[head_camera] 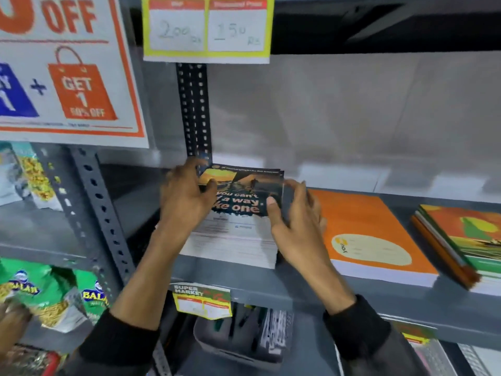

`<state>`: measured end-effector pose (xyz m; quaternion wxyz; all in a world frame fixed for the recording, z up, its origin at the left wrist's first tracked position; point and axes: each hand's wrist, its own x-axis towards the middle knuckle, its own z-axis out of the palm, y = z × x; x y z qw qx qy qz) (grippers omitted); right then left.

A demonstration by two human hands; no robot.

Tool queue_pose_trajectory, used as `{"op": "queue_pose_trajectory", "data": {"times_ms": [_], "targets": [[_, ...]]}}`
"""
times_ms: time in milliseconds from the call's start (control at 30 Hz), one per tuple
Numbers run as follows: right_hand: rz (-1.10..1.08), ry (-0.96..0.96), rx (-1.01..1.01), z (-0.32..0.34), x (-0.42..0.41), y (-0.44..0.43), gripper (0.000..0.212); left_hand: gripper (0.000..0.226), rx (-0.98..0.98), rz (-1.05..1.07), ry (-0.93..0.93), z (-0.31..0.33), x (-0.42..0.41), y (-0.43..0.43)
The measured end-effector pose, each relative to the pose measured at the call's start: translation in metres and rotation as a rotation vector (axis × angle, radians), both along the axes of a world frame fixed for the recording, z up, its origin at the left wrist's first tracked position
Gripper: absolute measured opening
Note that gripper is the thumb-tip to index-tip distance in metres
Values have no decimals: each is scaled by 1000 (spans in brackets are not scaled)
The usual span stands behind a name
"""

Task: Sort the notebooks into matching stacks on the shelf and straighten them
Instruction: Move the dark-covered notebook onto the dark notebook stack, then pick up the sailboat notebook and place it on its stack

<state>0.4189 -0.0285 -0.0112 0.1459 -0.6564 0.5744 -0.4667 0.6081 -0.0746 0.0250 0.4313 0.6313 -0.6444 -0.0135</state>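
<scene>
Squaring the left stack, sorting partly done

Left hand (187, 196) and right hand (295, 221) clasp the dark slogan-cover notebook (244, 195) atop its white-edged stack (230, 245) on the grey metal shelf (298, 297); the orange stack (371, 234) looks neat, the green-orange pile (461, 240) sits fanned.

Both hands grip the top of the leftmost notebook stack (233, 240) on the grey metal shelf (298, 294). The left hand (184, 196) holds the left edge of the dark-covered notebook (244, 194); the right hand (295, 223) holds its right edge, thumb on the cover. Just beside it on the right lies a stack topped by an orange notebook (366, 229). Further right, a fanned, uneven stack (461, 240) reaches the frame edge. A yellow price tag (207, 28) hangs above. Green snack packets (48, 294) fill the neighbouring bay at left.
</scene>
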Motion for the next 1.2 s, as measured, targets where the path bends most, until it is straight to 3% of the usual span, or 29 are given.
{"op": "queue_pose_trajectory", "data": {"times_ms": [100,267,500,800,933,1067,1200], "targets": [[-69,38,-85,14,-35,2,54,41,-147,-129,29,8,-49,-4],[-366,344,-324,34,-119,6,80,61,-382,-163,-47,19,-158,2],[-673,511,-351,45,-281,44,79,68,-569,-310,-207,24,-327,22],[-891,523,-209,13,-479,123,80,73,-409,-553,-222,-8,-538,73],[-919,454,-83,-12,-538,148,84,82,-162,-642,-281,-38,-607,94],[-875,409,123,-39,-568,160,90,97,200,-581,-409,-70,-641,107],[-899,417,158,-51,-564,163,82,99,307,-534,-337,-84,-647,112]]}}
